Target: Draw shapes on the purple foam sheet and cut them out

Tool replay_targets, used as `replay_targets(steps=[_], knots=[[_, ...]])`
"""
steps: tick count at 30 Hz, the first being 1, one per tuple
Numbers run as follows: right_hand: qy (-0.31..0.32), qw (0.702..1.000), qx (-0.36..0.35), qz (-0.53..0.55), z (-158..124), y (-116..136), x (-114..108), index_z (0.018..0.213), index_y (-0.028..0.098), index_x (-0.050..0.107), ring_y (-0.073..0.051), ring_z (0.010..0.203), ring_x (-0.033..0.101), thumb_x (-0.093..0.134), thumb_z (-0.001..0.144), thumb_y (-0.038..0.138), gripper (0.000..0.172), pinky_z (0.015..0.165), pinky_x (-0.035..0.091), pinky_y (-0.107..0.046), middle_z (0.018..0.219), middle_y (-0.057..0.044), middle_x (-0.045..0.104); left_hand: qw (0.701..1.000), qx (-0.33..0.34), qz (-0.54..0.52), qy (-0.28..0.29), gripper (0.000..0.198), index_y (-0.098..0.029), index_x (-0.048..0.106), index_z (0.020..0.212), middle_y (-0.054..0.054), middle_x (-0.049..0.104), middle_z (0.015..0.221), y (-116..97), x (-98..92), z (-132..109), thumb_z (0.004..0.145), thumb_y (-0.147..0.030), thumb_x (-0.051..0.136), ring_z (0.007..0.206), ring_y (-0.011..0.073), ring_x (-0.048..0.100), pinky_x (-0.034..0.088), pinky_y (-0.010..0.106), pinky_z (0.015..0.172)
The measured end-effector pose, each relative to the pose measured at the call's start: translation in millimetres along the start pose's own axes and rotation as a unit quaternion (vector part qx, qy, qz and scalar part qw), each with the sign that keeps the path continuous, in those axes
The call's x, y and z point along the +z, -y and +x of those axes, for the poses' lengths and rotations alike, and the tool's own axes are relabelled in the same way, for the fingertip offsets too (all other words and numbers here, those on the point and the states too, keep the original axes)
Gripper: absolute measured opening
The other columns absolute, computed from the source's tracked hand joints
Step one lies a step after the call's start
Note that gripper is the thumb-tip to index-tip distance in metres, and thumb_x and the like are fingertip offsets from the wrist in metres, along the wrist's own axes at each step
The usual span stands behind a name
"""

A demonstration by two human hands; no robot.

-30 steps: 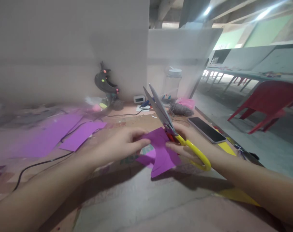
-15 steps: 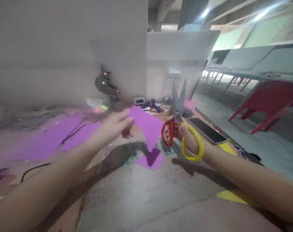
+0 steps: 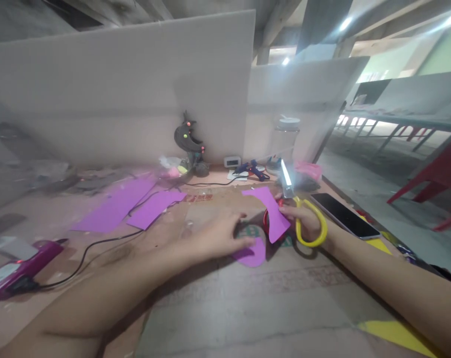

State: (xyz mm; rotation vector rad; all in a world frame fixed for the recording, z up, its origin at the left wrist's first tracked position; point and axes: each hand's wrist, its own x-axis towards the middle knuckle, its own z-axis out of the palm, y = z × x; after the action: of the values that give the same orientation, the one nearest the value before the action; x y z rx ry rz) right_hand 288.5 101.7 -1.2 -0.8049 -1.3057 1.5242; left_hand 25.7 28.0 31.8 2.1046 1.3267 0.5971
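Note:
My left hand [image 3: 225,233] hovers over the board with its fingers apart, its thumb over a rounded purple cutout [image 3: 253,252] lying there. My right hand [image 3: 302,219] is closed on scissors [image 3: 312,223] with red and yellow handles, blades pointing up and away. A curved purple paper offcut [image 3: 270,211] hangs at the same hand, in front of the red handle, and hides part of its fingers.
Purple sheets [image 3: 115,206] and a black cable lie left, with a magenta device [image 3: 24,271]. A phone [image 3: 344,216] lies right. Behind are a dark crescent ornament [image 3: 188,138], a blue glue gun [image 3: 257,171], a clear jar [image 3: 284,141] and white panels [image 3: 136,89].
My left hand has let go of the offcut and moved down beside the rounded cutout. The offcut is now at my right hand. The scissors have tilted, and the view has shifted left.

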Motion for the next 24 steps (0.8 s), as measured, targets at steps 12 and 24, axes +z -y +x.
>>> replay_targets(steps=[12,24], knots=[[0.047,0.995,0.079,0.039,8,-8,-13,0.100,0.021,0.069,-0.017,0.068,0.067,0.091,0.066,0.028,0.042,0.066,0.054,-0.030,0.081,0.000,0.073,0.960,0.089,0.247,0.099,0.075,-0.015,0.053,0.148,0.017,0.065,0.135,-40,17.8,-18,0.087,-0.050,0.079,0.123,0.0349,0.062,0.050,0.043,0.101],[0.036,0.995,0.077,0.052,11,-12,-17,0.099,0.023,0.070,-0.016,0.068,0.066,0.090,0.066,0.024,0.038,0.062,0.054,-0.028,0.081,0.000,0.072,0.944,-0.035,0.320,0.078,0.055,-0.013,0.075,0.107,0.016,0.074,0.109,-42,7.3,-24,0.083,-0.063,0.077,0.101,0.0356,0.070,0.054,0.043,0.088]])
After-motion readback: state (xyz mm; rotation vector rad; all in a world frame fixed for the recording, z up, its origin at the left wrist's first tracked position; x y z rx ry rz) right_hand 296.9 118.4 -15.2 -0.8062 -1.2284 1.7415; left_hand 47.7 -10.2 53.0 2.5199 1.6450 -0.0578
